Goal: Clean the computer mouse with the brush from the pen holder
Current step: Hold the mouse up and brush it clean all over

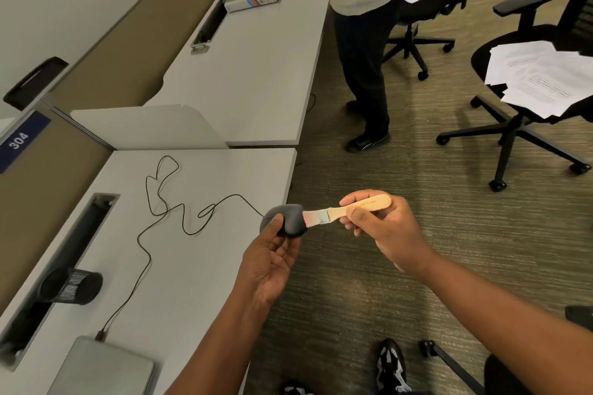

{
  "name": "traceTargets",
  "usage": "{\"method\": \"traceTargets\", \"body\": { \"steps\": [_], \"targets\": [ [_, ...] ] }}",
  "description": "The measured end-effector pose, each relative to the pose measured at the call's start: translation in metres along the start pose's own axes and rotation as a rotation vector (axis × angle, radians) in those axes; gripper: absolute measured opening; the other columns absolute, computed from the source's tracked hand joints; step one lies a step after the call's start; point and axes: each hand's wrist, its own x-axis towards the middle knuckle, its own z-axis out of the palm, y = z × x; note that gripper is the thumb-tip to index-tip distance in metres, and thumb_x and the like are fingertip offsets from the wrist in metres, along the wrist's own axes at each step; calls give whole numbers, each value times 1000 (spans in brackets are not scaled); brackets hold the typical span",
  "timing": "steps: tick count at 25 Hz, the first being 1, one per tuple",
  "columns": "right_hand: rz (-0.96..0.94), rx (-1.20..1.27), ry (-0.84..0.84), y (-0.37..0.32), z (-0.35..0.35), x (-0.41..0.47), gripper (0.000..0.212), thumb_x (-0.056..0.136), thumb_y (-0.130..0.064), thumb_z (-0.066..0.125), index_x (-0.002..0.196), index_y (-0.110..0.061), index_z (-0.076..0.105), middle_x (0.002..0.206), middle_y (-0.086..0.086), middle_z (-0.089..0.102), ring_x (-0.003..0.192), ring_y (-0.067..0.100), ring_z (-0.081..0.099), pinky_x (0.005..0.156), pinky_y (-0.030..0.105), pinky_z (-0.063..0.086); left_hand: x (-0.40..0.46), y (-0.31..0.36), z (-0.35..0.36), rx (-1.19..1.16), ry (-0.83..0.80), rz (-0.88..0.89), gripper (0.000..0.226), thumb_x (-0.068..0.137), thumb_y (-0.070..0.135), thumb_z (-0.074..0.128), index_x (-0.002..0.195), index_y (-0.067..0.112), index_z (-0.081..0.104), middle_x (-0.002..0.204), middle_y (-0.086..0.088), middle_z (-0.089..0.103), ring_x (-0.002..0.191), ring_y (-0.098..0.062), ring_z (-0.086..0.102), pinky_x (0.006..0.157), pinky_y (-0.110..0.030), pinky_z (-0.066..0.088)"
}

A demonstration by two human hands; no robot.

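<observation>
One dark grey corded computer mouse (286,220), gripped by left hand (269,261), underside hidden; one wooden-handled flat brush (349,209), gripped by right hand (382,228), bristles touching it.

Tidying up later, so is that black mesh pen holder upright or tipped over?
Tipped over: the black mesh pen holder lies on its side on the grey desk.

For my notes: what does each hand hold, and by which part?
The left hand grips the mouse by its sides. The right hand holds the brush by its wooden handle.
</observation>
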Motion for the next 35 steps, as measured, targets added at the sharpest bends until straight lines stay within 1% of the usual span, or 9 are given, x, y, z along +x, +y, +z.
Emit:
{"method": "traceTargets", "body": {
  "steps": [7, 10, 13, 16, 19, 23, 26, 29, 35],
  "targets": [
    [17, 71, 97, 5, 1, 5, 15, 102, -18, 60, 108, -9, 71, 79, 4, 76, 71, 13, 68, 61, 24, 55, 4, -1, -5, 14, -15, -3, 68, 72, 16, 84, 135, 4, 63, 122, -21, 74, 104, -28, 75, 63, -31, 67],
    [30, 76, 85, 4, 4, 4, 30, 94, -36, 64, 110, -11, 72, 82, 6, 77, 74, 15, 70, 63, 25, 55, 4, 0, -7, 35, -29, -8, 60, 73, 18, 83, 130, 5, 65, 113, -19, 76, 100, -27, 75, 62, -29, 66],
    [10, -10, 1, 2, 7, 5, 31, 89, -42, 69, 110, -20, 75, 91, 11, 79, 83, 16, 72, 70, 24, 58, 5, -1, -7, 78, -42, -22, 52, 79, 19, 81, 127, 6, 66, 109, -19, 77, 99, -27, 74, 61, -28, 65],
    [-12, -114, -105, 5, 9, 6, 25, 89, -40, 70, 106, -23, 78, 91, 13, 77, 83, 16, 70, 74, 24, 58, 6, -1, -10, 107, -40, -19, 43, 87, 20, 78, 126, 7, 66, 106, -17, 79, 93, -26, 76, 58, -28, 64],
    [28, -92, -172, 0, 2, 7, 28, 91, -37, 68, 102, -14, 78, 83, 13, 77, 77, 17, 68, 70, 25, 57, 6, -1, -11, 111, -21, -1, 52, 79, 23, 80, 126, 5, 66, 116, -20, 76, 89, -26, 78, 57, -28, 63],
    [40, -4, -198, -3, 1, 7, 28, 94, -31, 67, 106, -8, 77, 85, 13, 79, 77, 20, 71, 67, 26, 57, 5, 1, -13, 63, -22, -13, 56, 79, 21, 78, 129, 2, 64, 123, -23, 73, 103, -31, 75, 59, -30, 64],
    [0, 36, -80, 0, 11, 5, 27, 90, -35, 69, 110, -18, 77, 95, 14, 80, 88, 20, 73, 76, 26, 59, 5, 1, -11, 85, -19, -4, 53, 79, 20, 79, 128, 3, 65, 117, -20, 74, 103, -30, 74, 59, -28, 64],
    [59, -63, -140, 2, 14, 2, 28, 87, -42, 68, 111, -29, 76, 100, 8, 81, 94, 18, 76, 81, 27, 59, 6, 1, -12, 119, -1, 26, 56, 73, 23, 81, 124, 4, 66, 115, -20, 75, 104, -31, 75, 60, -28, 65],
    [76, -31, -272, -7, 1, 5, 30, 99, -29, 60, 110, -6, 75, 91, 19, 78, 81, 24, 73, 70, 32, 58, 7, 4, -14, 90, 35, 30, 62, 71, 25, 82, 126, 2, 66, 124, -23, 74, 109, -33, 74, 64, -31, 66]
  ]
}}
